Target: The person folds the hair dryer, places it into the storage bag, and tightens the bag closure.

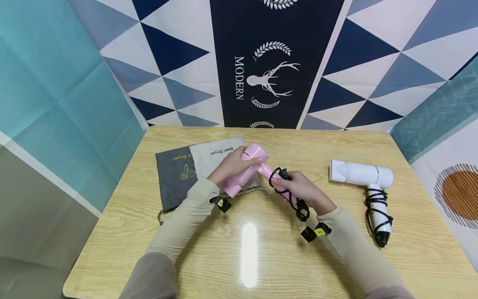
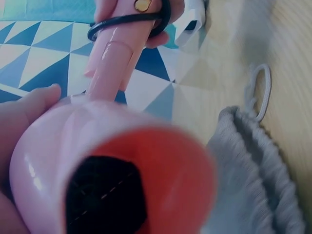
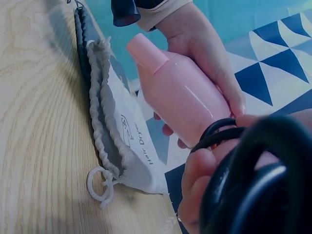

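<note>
Hanging clear above a pale pouch (image 1: pixel 205 160), a pink hair dryer (image 1: pixel 242 176) is gripped by two bare hands. Its barrel (image 3: pixel 187 102) is slanted across the pouch, the nozzle (image 3: pixel 146 54) aimed toward the pouch's near edge, where the gathered mouth (image 3: pixel 96 107) is found, and the rear end toward the far right corner. That slant of the long axis against the mouth is judged to be the relation that matters most. The barrel is clasped by the left hand (image 1: pixel 231 164), the nearer of the two, directly over the pouch. The handle (image 1: pixel 267 171), angled off past the pouch's right edge, is grasped by the right hand (image 1: pixel 302 189) together with loops of black cord (image 3: pixel 287 124). Glossy, pale pink casing is shown, with a gold-coloured button (image 2: pixel 143 5) set on the handle and a dark interior glimpsed through the open end. A grey drawstring (image 3: pixel 90 187) is looped beside the pouch's mouth. To the pouch's left, partly covered by it, a dark grey pouch (image 1: pixel 169 178) is laid. Well apart on the pouch's right, a white hair dryer (image 1: pixel 360 174) is seen on the wooden table (image 1: pixel 209 245).
</note>
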`<state>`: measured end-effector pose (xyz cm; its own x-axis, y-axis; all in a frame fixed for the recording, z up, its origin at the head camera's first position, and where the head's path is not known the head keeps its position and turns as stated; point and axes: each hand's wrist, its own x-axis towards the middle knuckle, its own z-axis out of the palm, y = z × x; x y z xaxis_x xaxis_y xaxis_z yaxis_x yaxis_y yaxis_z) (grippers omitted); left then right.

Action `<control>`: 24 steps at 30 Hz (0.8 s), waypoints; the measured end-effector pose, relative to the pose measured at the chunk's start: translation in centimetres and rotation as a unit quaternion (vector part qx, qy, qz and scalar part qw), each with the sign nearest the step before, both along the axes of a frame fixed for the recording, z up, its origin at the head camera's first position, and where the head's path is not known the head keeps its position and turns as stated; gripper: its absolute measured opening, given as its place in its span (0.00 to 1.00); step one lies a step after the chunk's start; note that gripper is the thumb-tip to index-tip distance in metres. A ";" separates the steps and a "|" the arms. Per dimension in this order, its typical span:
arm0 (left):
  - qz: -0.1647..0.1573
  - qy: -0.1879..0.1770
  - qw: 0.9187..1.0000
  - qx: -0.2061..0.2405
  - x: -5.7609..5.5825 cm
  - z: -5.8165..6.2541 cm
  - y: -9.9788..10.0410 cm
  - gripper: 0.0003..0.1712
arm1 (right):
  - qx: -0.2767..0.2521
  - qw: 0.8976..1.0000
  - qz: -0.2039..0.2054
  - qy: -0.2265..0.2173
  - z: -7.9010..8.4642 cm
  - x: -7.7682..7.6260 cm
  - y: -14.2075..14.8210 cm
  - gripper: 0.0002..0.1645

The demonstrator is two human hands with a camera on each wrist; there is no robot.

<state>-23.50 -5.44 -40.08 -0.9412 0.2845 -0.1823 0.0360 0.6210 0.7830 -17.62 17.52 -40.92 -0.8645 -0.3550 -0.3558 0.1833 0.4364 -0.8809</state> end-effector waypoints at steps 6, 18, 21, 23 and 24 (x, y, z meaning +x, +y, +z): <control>0.035 0.009 0.999 -0.003 0.4 -0.7 0.9 0.44 | -0.004 0.999 -0.036 0.014 0.5 0.6 -0.2 0.23; 0.092 0.030 0.995 -0.027 1.0 0.3 1.4 0.42 | 0.012 0.994 -0.100 0.046 -0.3 1.1 -1.3 0.27; 0.123 0.024 0.992 0.005 1.2 0.2 2.0 0.42 | 0.008 0.990 -0.129 0.062 -0.4 1.2 -1.9 0.26; 0.146 0.014 0.988 0.048 1.4 -0.2 2.6 0.43 | -0.003 0.985 -0.151 0.085 -0.4 1.2 -2.4 0.24; 0.158 0.008 0.985 0.071 1.5 -0.4 2.9 0.44 | -0.011 0.982 -0.163 0.094 -0.5 1.1 -2.7 0.23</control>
